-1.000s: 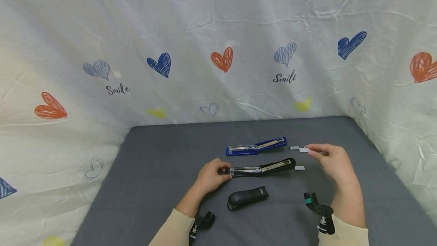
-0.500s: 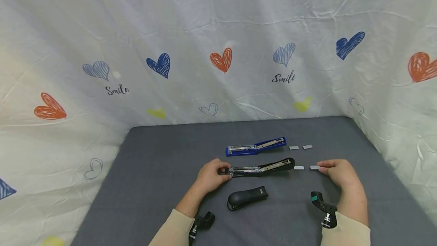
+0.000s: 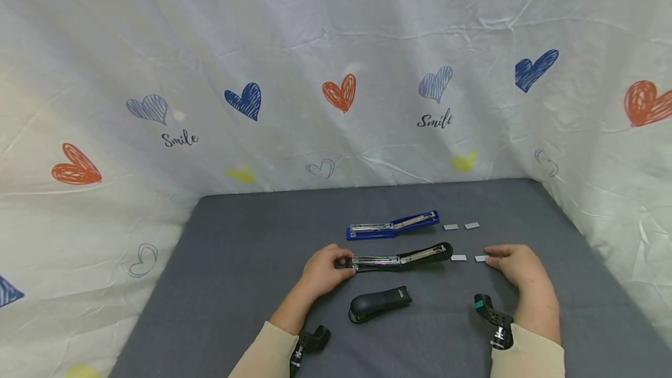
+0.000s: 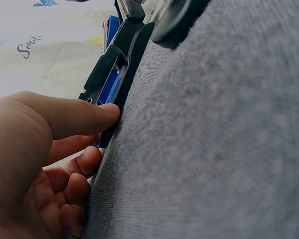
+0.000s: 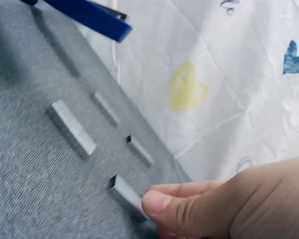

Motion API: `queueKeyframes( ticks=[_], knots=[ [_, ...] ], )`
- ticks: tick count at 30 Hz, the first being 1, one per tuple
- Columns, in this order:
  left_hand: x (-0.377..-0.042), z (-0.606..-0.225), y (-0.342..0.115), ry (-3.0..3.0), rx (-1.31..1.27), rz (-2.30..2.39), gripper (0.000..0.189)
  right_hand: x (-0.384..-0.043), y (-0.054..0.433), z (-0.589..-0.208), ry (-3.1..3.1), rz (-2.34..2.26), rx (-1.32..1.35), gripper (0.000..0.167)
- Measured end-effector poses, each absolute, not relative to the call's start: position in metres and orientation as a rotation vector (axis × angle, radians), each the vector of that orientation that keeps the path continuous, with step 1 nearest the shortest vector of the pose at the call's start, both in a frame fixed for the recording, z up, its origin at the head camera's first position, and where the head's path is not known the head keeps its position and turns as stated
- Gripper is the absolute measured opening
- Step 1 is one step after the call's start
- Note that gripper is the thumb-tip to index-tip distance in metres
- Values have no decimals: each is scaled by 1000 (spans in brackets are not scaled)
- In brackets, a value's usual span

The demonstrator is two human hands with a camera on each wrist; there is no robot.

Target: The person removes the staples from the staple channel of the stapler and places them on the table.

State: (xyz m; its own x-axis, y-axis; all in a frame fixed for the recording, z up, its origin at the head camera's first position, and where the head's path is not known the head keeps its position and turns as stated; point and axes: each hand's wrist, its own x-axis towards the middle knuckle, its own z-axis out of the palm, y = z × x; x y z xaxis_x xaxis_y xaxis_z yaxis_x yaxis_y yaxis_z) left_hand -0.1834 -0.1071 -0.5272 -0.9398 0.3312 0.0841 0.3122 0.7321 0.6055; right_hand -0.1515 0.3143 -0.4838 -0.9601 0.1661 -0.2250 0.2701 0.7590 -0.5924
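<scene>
My left hand point(image 3: 324, 273) grips the near-left end of an opened black stapler point(image 3: 399, 259), thumb on one side; in the left wrist view the thumb presses its black base point(image 4: 134, 59). My right hand point(image 3: 517, 266) pinches a silver strip of staples point(image 5: 125, 195) between thumb and finger, its far end sticking out past the thumb. Whether that strip touches the cloth I cannot tell. To its left lies another staple strip point(image 3: 458, 258), close to the black stapler's tip. Behind them are two more staple strips, one left point(image 3: 450, 227) and one right point(image 3: 472, 225).
An opened blue stapler point(image 3: 394, 226) lies behind the black one. In front lies a closed black stapler point(image 3: 380, 304). Grey cloth point(image 3: 252, 249) covers the table, and a white curtain point(image 3: 283, 150) with printed hearts hangs behind it.
My right hand has carried the pinched staple strip from the back pair toward me and to the right, then shifted slightly left. My left hand keeps its grip on the black stapler.
</scene>
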Motion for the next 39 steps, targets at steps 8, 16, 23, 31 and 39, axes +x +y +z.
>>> queueKeyframes(
  ticks=[8,16,23,31,39],
  knots=[
    [-182,-529,-108,2898,544,1017,29,-146,293,-450,2937,-954,234,49],
    [-182,-528,-107,2900,546,997,29,-136,232,-409,3048,-1031,-106,42],
    [-182,-524,-107,2879,558,1004,30,-130,163,-404,2934,-984,-493,26],
    [-185,-518,-118,2667,584,1169,43,-115,94,-428,2638,-697,-661,33],
    [-180,-494,-131,2487,587,1177,27,-120,84,-440,2654,-658,-662,36]
  ],
)
